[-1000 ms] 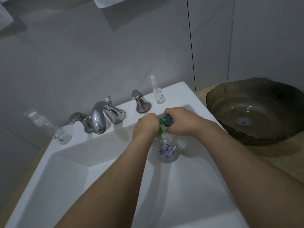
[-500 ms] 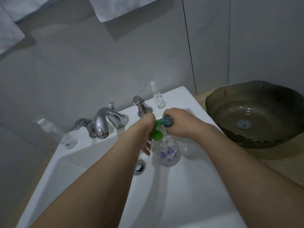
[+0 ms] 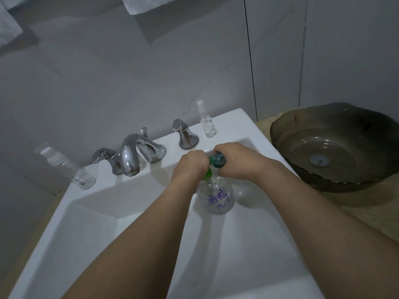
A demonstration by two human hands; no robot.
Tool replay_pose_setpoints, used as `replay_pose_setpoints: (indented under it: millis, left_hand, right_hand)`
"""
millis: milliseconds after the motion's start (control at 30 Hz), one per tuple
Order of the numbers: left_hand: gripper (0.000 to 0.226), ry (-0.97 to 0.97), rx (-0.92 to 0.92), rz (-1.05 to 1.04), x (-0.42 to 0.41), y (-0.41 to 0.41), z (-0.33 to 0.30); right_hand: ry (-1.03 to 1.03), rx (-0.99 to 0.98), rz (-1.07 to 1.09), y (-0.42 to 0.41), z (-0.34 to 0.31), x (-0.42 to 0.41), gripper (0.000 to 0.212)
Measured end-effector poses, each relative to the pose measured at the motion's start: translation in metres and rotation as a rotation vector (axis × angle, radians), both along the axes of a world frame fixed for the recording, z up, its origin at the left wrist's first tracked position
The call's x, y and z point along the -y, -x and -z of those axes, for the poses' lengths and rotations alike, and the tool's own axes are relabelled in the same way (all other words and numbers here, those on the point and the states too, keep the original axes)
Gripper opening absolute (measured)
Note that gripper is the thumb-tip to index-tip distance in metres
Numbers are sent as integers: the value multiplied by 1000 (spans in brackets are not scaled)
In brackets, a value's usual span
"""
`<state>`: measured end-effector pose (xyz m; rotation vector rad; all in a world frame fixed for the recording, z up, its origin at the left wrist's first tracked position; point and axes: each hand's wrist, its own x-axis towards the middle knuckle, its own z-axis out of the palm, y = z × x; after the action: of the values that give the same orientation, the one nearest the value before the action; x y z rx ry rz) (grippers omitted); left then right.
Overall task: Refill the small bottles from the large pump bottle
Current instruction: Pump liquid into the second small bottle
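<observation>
The large clear pump bottle [image 3: 219,198], marked with purple writing, stands in the white sink [image 3: 90,223] at its right side. It has a green neck [image 3: 208,174] and a teal pump head [image 3: 217,161]. My right hand [image 3: 241,162] grips the pump head from the right. My left hand [image 3: 190,167] is curled tight against the nozzle and holds a small clear bottle, of which only a sliver [image 3: 203,150] shows. Two more small spray bottles stand on the sink ledge, one at the left [image 3: 71,169] and one at the back right [image 3: 208,124].
A chrome faucet [image 3: 133,154] with two handles [image 3: 108,159] [image 3: 184,134] sits at the sink's back. A dark glass basin [image 3: 336,145] stands on the counter to the right. White towels [image 3: 146,3] hang above on the tiled wall.
My left hand's fingers have curled in closer to the pump nozzle, and my forearm now hides the drain. My right hand stays on the pump head.
</observation>
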<state>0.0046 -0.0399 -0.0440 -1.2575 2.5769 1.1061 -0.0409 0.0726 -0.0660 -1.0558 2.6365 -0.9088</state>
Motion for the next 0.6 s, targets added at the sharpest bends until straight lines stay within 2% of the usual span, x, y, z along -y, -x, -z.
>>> replay_pose_setpoints:
  millis: [100, 200, 333, 400, 467, 600]
  left_hand:
    - [20, 49, 7, 62, 0, -3, -2]
    - [22, -66, 28, 12, -1, -6, -6]
    - [79, -306, 128, -90, 8, -7, -14]
    - [88, -343, 148, -80, 11, -8, -18]
    - [84, -329, 168, -69, 12, -7, -20]
    - [55, -252, 232, -62, 7, -6, -21]
  right_hand:
    - [8, -7, 1, -1, -1, 1, 24]
    - [32, -10, -2, 0, 0, 1, 26]
    - [105, -10, 27, 0, 0, 1, 29]
    - [123, -25, 34, 0, -2, 1, 28]
    - [132, -33, 37, -1, -3, 1, 28]
    - [115, -4, 34, 0, -4, 0, 27]
